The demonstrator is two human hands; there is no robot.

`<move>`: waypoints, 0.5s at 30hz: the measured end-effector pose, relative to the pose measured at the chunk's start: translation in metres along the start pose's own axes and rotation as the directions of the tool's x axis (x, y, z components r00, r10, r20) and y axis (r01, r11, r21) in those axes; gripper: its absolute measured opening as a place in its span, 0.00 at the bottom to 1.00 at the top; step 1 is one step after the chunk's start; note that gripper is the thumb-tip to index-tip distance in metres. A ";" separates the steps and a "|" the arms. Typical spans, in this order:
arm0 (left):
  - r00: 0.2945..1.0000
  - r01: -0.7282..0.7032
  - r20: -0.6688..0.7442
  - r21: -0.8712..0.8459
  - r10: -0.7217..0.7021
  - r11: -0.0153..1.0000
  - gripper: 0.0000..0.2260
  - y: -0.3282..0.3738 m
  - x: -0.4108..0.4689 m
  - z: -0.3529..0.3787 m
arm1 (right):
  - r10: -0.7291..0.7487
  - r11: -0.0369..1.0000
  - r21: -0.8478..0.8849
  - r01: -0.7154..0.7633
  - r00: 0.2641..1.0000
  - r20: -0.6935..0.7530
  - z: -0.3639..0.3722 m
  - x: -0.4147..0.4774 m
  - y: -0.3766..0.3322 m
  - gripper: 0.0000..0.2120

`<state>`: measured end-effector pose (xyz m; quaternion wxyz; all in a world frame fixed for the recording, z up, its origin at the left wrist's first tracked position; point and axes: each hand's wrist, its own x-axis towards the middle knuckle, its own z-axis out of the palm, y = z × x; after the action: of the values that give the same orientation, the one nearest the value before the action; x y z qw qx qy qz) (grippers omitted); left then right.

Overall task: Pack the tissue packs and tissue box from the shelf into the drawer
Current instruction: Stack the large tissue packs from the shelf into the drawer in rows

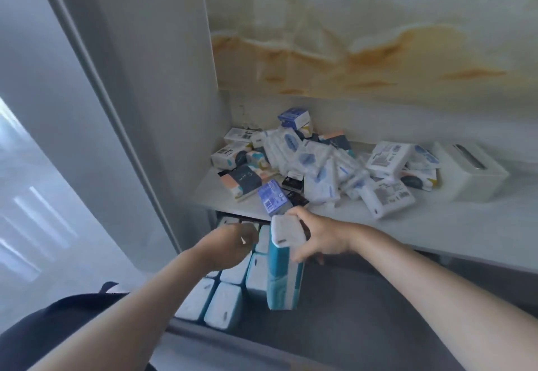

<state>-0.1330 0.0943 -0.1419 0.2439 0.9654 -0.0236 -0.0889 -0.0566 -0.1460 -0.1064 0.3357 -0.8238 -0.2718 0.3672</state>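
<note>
Your right hand (317, 238) grips a teal pack (283, 277) by its top, upright over the drawer (364, 312), just beside the packed rows (224, 303). Your left hand (230, 244) is curled, back up; can't tell if it holds anything. On the shelf (422, 225): loose packs (320, 163) in a pile, tissue box (471, 171) at right. Print too blurred to read.

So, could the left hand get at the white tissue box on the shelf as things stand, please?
Probably not directly: the left hand is over the drawer, and the right hand with its teal tissue pack lies between it and the tissue box at the shelf's right end.
</note>
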 end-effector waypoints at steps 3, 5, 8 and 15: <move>0.986 -0.044 0.168 0.163 0.016 0.986 0.16 -0.016 0.001 0.020 | 0.058 0.996 -0.067 -0.054 0.997 0.058 0.019 -0.005 0.004 0.40; 0.967 -0.123 0.250 0.273 0.053 0.954 0.22 -0.021 0.000 0.034 | 0.074 0.990 -0.128 -0.063 0.994 0.081 0.031 -0.006 0.006 0.40; 0.922 -0.206 0.388 0.489 0.000 0.847 0.26 -0.025 -0.006 0.052 | 0.097 0.962 -0.263 -0.072 0.992 0.085 0.050 -0.001 0.011 0.42; 0.920 -0.112 0.379 0.504 -0.103 0.856 0.29 -0.034 -0.007 0.065 | 0.127 0.972 -0.203 -0.120 0.992 0.022 0.113 0.015 0.030 0.45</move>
<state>-0.1513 0.0949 -0.2130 -0.0334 0.9572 -0.0972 -0.2704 -0.1314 -0.1144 -0.1921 0.2225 -0.8623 -0.2616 0.3722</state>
